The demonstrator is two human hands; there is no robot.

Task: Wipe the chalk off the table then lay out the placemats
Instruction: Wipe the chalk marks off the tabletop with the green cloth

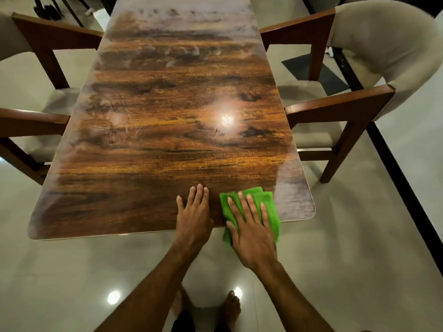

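Table (167,152) shows chalk (182,53) far end: you're mid-wipe, right hand (251,231) flat on cloth (271,212), left hand (194,212) flat beside; sweep outward next.

Wood-grain table (153,164) w/ chalk smears (191,52) at far end; green cloth (274,212) on near-right edge, overhanging.
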